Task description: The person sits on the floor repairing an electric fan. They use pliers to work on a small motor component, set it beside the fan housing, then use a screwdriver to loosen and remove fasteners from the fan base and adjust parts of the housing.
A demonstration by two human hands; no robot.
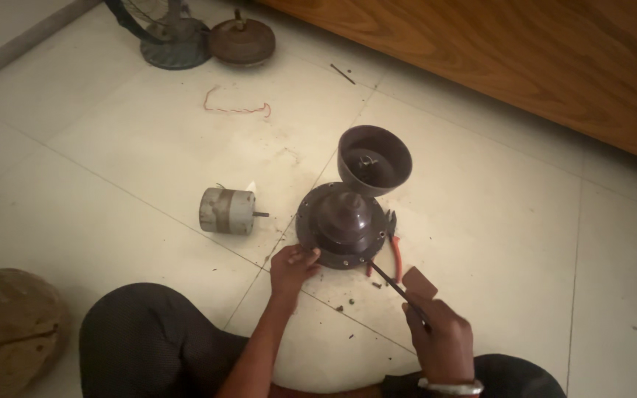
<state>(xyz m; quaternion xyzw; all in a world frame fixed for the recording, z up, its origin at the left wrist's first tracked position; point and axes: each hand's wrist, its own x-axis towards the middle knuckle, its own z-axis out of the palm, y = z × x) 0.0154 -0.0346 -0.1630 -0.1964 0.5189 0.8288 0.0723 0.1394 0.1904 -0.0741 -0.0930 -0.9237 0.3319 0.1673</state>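
Left hand (293, 264) gripped the rim of the dark fan motor housing (343, 225) lying on the floor tiles (495, 221), right hand (442, 335) closed around a screwdriver (392, 281) angled at its edge; firm bracing advisable against tip slip.
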